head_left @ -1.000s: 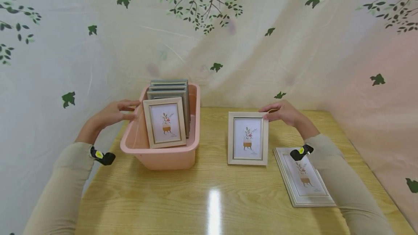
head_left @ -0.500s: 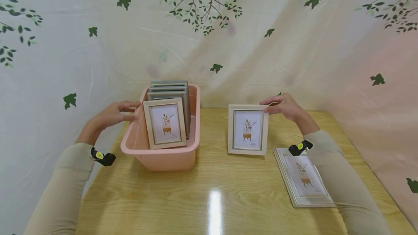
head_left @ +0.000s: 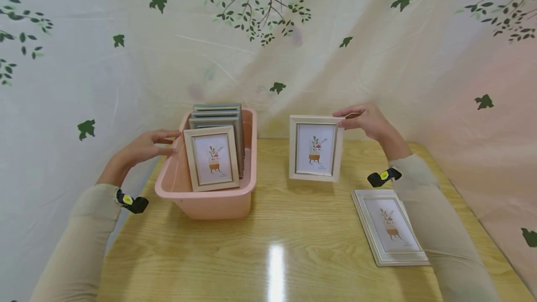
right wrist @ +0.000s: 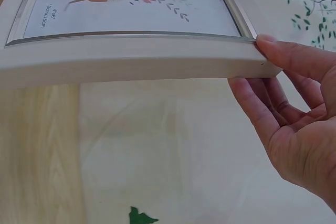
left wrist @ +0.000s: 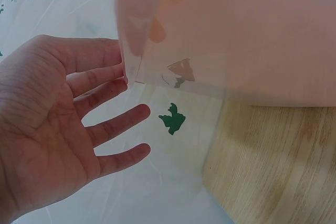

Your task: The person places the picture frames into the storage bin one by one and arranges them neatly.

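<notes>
My right hand pinches a cream picture frame by its upper right corner. In the right wrist view the thumb lies on the front of the frame, with fingers behind. The frame hangs upright over the table, facing me, its print showing a potted plant. My left hand holds the left rim of a pink plastic bin. From below, its thumb tip passes behind the bin wall, while the lower fingers spread free. Another cream frame leans in the bin before several grey-blue frames.
At the right of the wooden table a small stack of cream frames lies flat, partly under my right sleeve. A pale fabric backdrop with leaf prints rises behind the table and along both sides.
My right hand has lifted the cream frame off the table and moved it up and slightly left. The left hand and the bin have stayed in place.
</notes>
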`<action>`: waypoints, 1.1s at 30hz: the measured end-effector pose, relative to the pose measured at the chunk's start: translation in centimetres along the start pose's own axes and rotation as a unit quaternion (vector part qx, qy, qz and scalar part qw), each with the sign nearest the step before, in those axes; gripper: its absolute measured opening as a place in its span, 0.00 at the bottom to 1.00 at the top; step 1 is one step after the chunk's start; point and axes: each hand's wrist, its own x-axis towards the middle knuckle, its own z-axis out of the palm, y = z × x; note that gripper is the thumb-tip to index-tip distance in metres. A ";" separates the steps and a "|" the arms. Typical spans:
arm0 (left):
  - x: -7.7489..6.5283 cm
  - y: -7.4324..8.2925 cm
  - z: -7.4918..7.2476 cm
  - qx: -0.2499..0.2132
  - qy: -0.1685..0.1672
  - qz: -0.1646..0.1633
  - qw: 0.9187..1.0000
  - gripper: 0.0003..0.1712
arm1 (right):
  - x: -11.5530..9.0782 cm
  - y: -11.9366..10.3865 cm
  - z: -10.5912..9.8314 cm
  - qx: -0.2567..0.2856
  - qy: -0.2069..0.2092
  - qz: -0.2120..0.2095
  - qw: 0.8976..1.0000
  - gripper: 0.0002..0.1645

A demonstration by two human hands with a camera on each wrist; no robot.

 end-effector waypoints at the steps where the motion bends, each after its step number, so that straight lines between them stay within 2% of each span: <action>1: 0.0 0.0 0.0 0.000 0.000 0.000 1.000 0.42 | 0.1 -0.4 0.0 -0.003 0.003 -0.004 1.000 0.22; 8: 0.1 -0.3 -0.1 0.003 0.001 0.002 1.000 0.42 | 0.6 -3.2 0.2 -0.012 0.025 -0.043 0.999 0.20; 11: 0.0 -0.4 -0.1 0.005 -0.001 0.002 1.000 0.43 | 0.8 -4.5 0.2 0.004 0.035 -0.060 0.998 0.18; 14: 0.0 -0.4 -0.1 0.005 -0.001 -0.001 1.000 0.43 | 0.9 -5.8 0.4 0.046 0.045 -0.081 0.995 0.16; 20: -0.2 -0.1 0.0 0.000 0.001 0.009 1.000 0.41 | 1.3 -8.0 0.8 0.160 0.064 -0.124 0.977 0.12; 33: -0.7 0.6 0.3 0.006 0.020 0.029 0.999 0.39 | 1.8 -11.5 3.4 0.253 0.084 -0.178 0.947 0.13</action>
